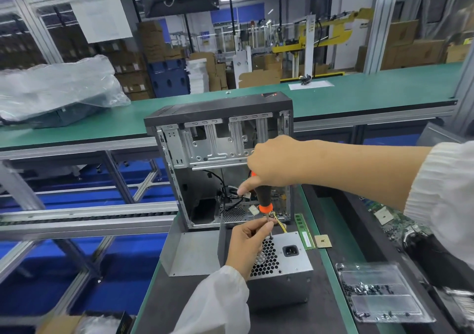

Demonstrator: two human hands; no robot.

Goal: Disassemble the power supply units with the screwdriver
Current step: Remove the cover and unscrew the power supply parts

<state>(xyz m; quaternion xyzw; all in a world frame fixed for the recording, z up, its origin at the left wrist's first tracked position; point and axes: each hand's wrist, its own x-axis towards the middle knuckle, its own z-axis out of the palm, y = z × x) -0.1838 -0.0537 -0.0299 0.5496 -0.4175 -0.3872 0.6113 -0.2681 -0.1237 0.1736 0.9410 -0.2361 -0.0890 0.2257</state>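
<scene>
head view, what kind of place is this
Probably a factory teardown line: a green-topped bench with an opened computer case, stacked cardboard boxes behind, and a clear tray of screws.

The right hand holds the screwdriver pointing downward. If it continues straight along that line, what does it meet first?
Most likely the top face of the power supply unit, near the left hand pinching the shaft. The right hand drives the screwdriver almost vertically; depth is unclear.

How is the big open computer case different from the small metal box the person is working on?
The computer case stands tall with its side open, showing a mostly bare interior; the power supply unit is smaller, squat and closed. The case has a black top; the unit is all bare grey, with a honeycomb grille and a socket. Both are metal and sit on the workbench.
</scene>
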